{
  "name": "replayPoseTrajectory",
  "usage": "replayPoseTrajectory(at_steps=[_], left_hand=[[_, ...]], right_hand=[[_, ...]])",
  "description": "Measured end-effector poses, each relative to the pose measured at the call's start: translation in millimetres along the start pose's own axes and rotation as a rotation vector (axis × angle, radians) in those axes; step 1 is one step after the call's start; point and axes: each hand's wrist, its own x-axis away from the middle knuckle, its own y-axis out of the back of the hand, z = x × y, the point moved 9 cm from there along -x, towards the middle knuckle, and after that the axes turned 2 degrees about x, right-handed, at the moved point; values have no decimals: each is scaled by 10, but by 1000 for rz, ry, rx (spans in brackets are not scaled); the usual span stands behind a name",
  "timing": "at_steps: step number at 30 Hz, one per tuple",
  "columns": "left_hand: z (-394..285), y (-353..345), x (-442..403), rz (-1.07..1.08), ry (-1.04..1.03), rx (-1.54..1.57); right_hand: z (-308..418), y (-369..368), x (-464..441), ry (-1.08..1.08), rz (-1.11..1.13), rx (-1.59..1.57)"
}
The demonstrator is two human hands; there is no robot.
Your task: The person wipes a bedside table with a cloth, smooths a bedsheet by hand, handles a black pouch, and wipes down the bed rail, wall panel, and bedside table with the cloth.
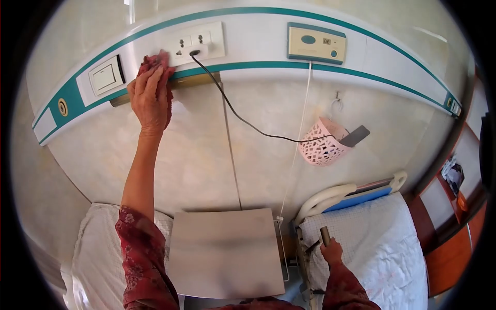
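Note:
My left hand [148, 101] is raised to the wall, its fingers closed over a crumpled red cloth [155, 61]. The cloth presses on the white wall panel [253, 49], between a light switch [106, 76] and a socket plate [214, 39] with a black plug in it. Low on the right, my right hand [332, 251] is wrapped round a brownish tubular bar [324, 235] at the side of a bed. Part of that bar is hidden by the hand.
A black cable [243, 120] runs from the plug to a pink basket [323, 150] on a hook. A call unit [316, 43] is on the panel. Below stand a cabinet [222, 248], a bed with a white sheet [372, 243] and another white-covered surface [98, 248].

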Motion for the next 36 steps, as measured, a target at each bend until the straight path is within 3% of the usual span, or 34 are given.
replayPoseTrajectory(at_steps=[6, 7, 9, 12, 13, 14, 15, 16, 19, 21, 27, 32, 36], left_hand=[[-205, -49, 469, 174, 13, 79], [-187, -84, 735, 208, 27, 103], [-155, -453, 1587, 632, 159, 349], [-627, -247, 2771, 721, 285, 426], [-754, -245, 3418, 789, 516, 578], [-1270, -52, 3406, 816, 503, 726], [-1638, 62, 3695, 889, 356, 639], [-1958, 76, 4117, 903, 487, 904], [-2838, 471, 4713, 1154, 454, 765], [-3251, 663, 5150, 1200, 291, 608], [-2854, 404, 5425, 1157, 341, 588], [-1624, 309, 5758, 1054, 400, 377], [-414, 511, 6015, 1159, 321, 106]], right_hand=[[4, -91, -36, 83, -20, 15], [-28, -125, -45, 111, -30, 33], [-36, -115, -48, 73, 2, 38], [-31, -98, -58, 33, 19, 20], [-17, -92, -59, 24, 20, 17], [-22, -108, -72, 29, 14, 26], [-16, -113, -85, 12, 20, 43], [-58, -159, -115, -6, 25, 66], [-51, -211, -140, 19, 53, 114], [19, -171, -101, -25, 97, 69], [48, -215, -128, 17, 66, 82], [22, -369, -185, 70, 56, 132], [19, -337, -148, 87, 59, 86]])
